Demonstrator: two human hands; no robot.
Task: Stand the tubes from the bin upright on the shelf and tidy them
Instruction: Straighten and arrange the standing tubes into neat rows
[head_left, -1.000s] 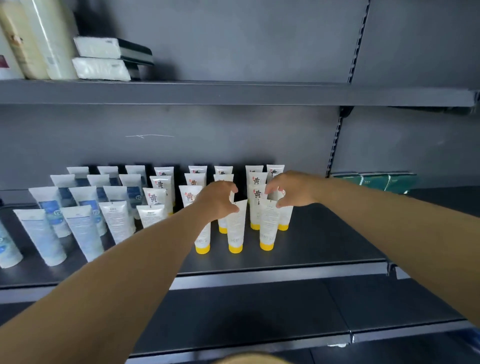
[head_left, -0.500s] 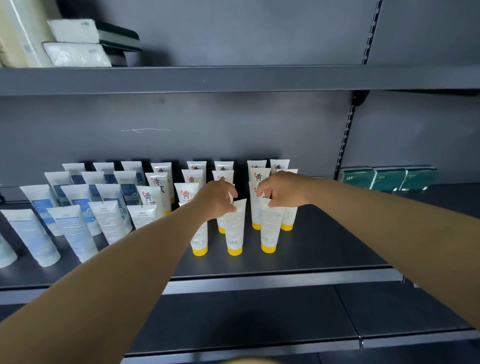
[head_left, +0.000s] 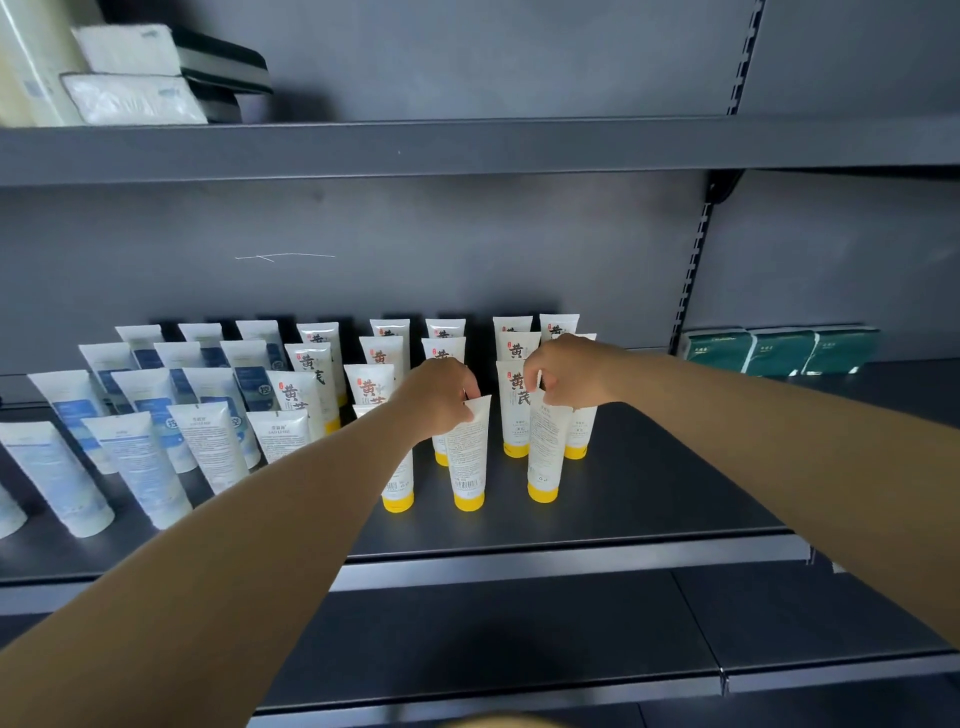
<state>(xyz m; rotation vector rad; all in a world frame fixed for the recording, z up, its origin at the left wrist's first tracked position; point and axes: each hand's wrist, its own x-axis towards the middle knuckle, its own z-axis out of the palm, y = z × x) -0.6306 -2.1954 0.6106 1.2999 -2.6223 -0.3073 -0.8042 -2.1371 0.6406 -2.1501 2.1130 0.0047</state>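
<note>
As both stand capped-down on shelf (head_left: 649, 499) | left hand (head_left: 441, 397) pinches tube (head_left: 469, 457) | right hand (head_left: 574, 371) pinches neighbouring tube (head_left: 545, 457)

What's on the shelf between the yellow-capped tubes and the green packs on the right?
Nothing: in the head view, the dark shelf is bare between the yellow-capped tubes and the green packs.

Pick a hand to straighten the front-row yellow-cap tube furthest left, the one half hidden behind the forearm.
Left. The left hand pinches the middle front tube, right beside that half-hidden tube. The right hand holds the right front tube and would have to cross over.
</note>
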